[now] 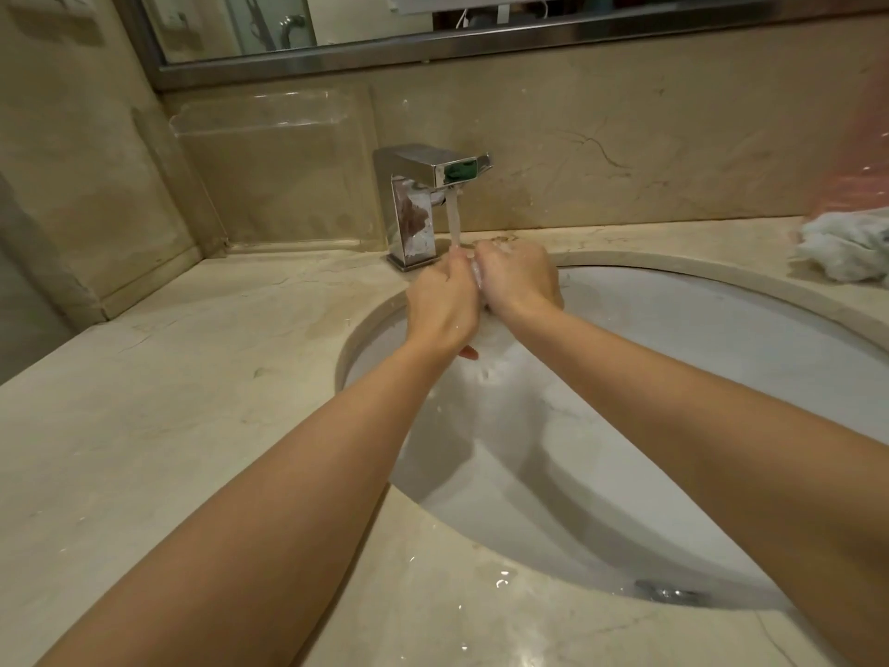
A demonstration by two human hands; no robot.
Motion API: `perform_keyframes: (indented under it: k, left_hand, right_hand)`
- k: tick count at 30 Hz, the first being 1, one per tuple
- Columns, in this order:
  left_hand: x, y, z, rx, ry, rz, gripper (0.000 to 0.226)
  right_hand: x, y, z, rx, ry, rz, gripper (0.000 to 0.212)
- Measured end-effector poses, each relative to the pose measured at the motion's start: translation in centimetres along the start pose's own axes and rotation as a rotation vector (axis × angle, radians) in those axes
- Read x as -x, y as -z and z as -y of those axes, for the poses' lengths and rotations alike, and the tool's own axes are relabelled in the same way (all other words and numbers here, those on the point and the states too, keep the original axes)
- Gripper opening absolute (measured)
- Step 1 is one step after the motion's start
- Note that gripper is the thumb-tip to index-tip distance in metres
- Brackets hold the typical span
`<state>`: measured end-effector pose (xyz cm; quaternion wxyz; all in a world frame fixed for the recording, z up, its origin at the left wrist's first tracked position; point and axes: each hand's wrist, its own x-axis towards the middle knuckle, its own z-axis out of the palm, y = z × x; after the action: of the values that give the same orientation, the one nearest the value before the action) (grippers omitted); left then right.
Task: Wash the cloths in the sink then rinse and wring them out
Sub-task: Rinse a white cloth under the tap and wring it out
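Over the back of the white oval sink (721,358), my left hand (440,300) and my right hand (522,281) are pressed together, both gripping a small wet white cloth (478,276). Only a sliver of the cloth shows between the fingers. A stream of water (453,223) runs from the square chrome tap (418,204) onto my hands. Another crumpled white cloth (846,247) lies on the counter at the far right.
A beige marble counter (168,402) surrounds the sink, wet near the front. The drain (666,592) sits at the near side of the basin. A clear plastic shelf (260,117) hangs on the back wall under the mirror (433,26).
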<state>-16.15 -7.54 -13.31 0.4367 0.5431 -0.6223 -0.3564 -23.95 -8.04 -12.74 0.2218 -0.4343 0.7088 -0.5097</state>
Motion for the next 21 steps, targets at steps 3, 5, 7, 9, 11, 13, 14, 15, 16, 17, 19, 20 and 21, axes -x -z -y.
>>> perform_keyframes:
  k: [3,5,7,9,11,13,14,15,16,17,19,20,21]
  left_hand:
    - [-0.5,0.1,0.1,-0.033,0.041,-0.027,0.048]
    - [-0.5,0.1,-0.1,0.001,0.058,-0.035,0.048]
    - [-0.7,-0.1,-0.1,0.029,0.084,-0.023,0.047]
    - [-0.7,-0.1,-0.2,0.050,0.116,0.003,0.045]
    - [-0.5,0.0,-0.5,0.060,0.159,0.053,0.044]
    - [-0.4,0.0,-0.3,0.052,0.177,0.091,0.044]
    - [-0.5,-0.1,-0.2,0.057,0.171,0.095,0.042]
    - [-0.7,-0.2,0.0,0.079,0.162,0.093,0.040]
    - [-0.8,-0.3,0.1,0.124,0.161,0.093,0.039]
    - [-0.8,-0.3,0.1,0.182,0.177,0.097,0.039]
    - [-0.9,-0.3,0.2,0.284,0.267,0.142,0.045]
    - [-1.0,-0.1,0.3,0.315,0.330,0.203,0.053]
    - [-1.1,0.1,0.4,0.355,0.399,0.283,0.061]
  right_hand:
    - [0.2,0.5,-0.1,0.151,0.144,-0.026,0.038]
    - [0.3,0.7,0.1,0.197,0.248,-0.060,0.039]
    - [0.5,0.8,0.2,0.204,0.345,-0.085,0.038]
    - [0.7,0.8,0.2,0.212,0.424,-0.101,0.033]
    - [0.8,0.9,0.0,0.225,0.480,-0.118,0.033]
    - [0.8,0.9,-0.3,0.231,0.515,-0.138,0.034]
    - [0.8,0.8,-0.4,0.229,0.530,-0.149,0.035]
    - [0.8,0.8,-0.5,0.234,0.546,-0.164,0.035]
    - [0.8,0.8,-0.6,0.244,0.560,-0.185,0.034]
    - [0.8,0.8,-0.6,0.250,0.566,-0.202,0.033]
    - [0.7,0.5,-0.8,0.231,0.542,-0.210,0.027]
    - [0.7,0.3,-1.0,0.193,0.517,-0.189,0.021]
    - [0.7,0.1,-1.0,0.147,0.492,-0.157,0.018]
